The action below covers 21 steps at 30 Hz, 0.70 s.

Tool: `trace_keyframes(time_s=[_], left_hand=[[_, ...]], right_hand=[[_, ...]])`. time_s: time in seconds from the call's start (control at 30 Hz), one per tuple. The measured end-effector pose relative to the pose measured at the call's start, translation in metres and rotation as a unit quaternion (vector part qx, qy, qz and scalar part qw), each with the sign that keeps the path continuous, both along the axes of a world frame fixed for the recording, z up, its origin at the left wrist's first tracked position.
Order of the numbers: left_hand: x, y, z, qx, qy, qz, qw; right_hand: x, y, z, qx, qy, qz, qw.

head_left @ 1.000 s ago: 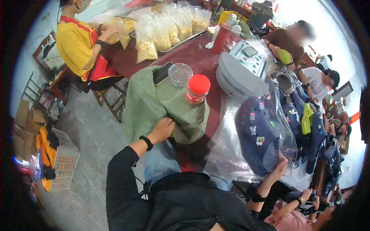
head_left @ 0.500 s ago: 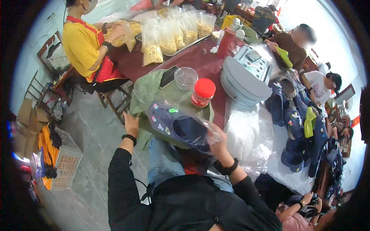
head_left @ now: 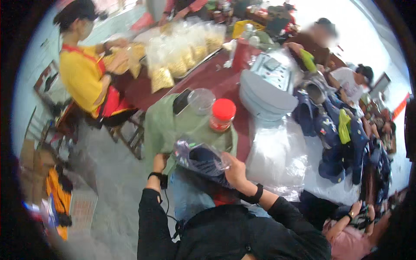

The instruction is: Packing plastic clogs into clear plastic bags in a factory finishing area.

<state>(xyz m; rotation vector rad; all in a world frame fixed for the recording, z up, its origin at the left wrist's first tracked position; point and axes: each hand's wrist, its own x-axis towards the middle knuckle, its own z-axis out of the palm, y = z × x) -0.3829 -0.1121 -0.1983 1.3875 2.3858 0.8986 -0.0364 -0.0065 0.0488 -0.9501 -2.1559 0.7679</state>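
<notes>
In front of my lap is a navy brimmed hat (head_left: 193, 158) with small colourful decorations, inside a clear plastic bag (head_left: 222, 161). My right hand (head_left: 235, 172) is closed on the bag's right edge. At the near left edge of a green cloth (head_left: 162, 119) is my left hand (head_left: 160, 163), left of the hat; its fingers are partly hidden, so its grip does not show. On the cloth stand a red-lidded jar (head_left: 222, 114) and a clear round tub (head_left: 201, 101), with a dark phone (head_left: 181, 101) beside them.
Flat clear bags (head_left: 277, 156) lie right of the cloth, below a grey curved stack (head_left: 268, 97). Navy hats (head_left: 331, 147) are piled further right. Filled bags (head_left: 177, 65) stand at the far left, near a person in yellow (head_left: 82, 82). Other people sit along the right.
My left hand has moved right and nearer me, towards the cloth's edge. My right hand has shifted left and slightly nearer with the bagged hat, which now looks more tilted. The whole view has shifted.
</notes>
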Motion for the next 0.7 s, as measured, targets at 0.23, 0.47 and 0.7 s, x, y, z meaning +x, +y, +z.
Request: trace_keyframes(time_s=[0.23,0.47,0.7], left_hand=[[0.003,-0.013,0.023,0.23,-0.545,0.329,0.736],[0.023,-0.029,0.099,0.426,-0.624,0.2,0.624],[0.033,-0.064,0.161,0.377,-0.486,0.223,0.756]], right_hand=[[0.006,-0.002,0.0,-0.023,0.037,0.015,0.999],[-0.013,-0.003,-0.008,-0.007,0.175,0.091,0.98],[-0.032,-0.011,-0.028,0.041,0.046,0.087,0.994]])
